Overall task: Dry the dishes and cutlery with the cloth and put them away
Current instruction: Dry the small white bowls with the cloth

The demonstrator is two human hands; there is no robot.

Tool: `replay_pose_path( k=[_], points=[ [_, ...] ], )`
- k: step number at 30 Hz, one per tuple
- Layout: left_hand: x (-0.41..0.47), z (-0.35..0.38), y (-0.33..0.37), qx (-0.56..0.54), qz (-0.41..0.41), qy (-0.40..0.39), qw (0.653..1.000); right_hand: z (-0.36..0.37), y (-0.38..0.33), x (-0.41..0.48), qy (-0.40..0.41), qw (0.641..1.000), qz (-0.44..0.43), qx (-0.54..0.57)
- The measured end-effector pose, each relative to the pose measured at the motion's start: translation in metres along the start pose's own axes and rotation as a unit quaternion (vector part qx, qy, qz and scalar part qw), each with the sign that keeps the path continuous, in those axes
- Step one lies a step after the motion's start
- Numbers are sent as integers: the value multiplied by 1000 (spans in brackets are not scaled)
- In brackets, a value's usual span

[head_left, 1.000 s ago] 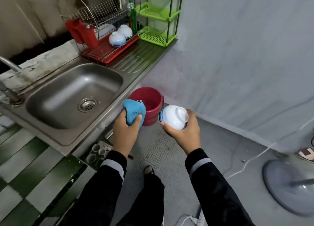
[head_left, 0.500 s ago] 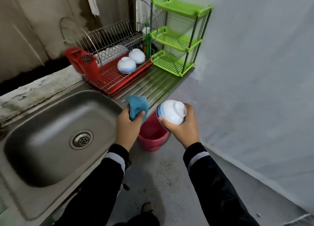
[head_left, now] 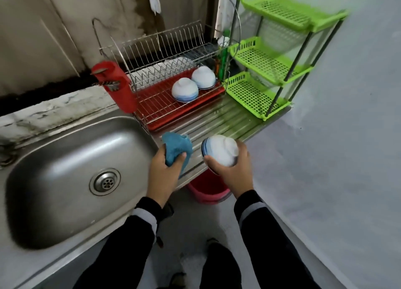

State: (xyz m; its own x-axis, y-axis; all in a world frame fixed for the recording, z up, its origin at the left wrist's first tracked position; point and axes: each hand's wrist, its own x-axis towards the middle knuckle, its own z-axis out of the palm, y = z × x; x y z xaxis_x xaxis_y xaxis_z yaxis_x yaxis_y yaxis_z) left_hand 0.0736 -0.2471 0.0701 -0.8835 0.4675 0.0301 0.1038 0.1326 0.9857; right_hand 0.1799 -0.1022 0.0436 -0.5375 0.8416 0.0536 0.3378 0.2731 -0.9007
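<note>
My left grip point(head_left: 161, 173) bunches cloth point(head_left: 175, 148), ready to wipe; right grip point(head_left: 234, 171) cups bowl point(head_left: 219, 150) upturned, likely exposing outside.

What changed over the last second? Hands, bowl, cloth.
Both hands rose from beside the bucket to the edge of the draining board. Nothing grabbed or released: left hand still grips the cloth, right hand the bowl. Two other bowls in the rack unmoved.

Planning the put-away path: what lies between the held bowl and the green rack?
Only bare ribbed draining board, between bowl and rack; head view.
</note>
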Motion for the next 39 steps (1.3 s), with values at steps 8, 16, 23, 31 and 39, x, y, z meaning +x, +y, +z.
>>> replay_pose_path(
  k=[8, 16, 23, 31, 39],
  points=[
    [33, 44, 1, -54, -38, 170, 983, 16, 5, 93, -129, 991, -31, 29],
    [57, 50, 7, -48, -56, 264, 962, 60, -29, 168, -231, 964, -112, -67],
    [65, 40, 2, -32, -61, 319, 945, 113, -55, 199, -274, 936, -177, -132],
    [76, 19, -6, -17, -73, 328, 942, 176, -82, 227, -282, 904, -233, -219],
    [85, 5, -11, -21, -90, 315, 945, 212, -89, 238, -254, 866, -259, -344]
  ],
)
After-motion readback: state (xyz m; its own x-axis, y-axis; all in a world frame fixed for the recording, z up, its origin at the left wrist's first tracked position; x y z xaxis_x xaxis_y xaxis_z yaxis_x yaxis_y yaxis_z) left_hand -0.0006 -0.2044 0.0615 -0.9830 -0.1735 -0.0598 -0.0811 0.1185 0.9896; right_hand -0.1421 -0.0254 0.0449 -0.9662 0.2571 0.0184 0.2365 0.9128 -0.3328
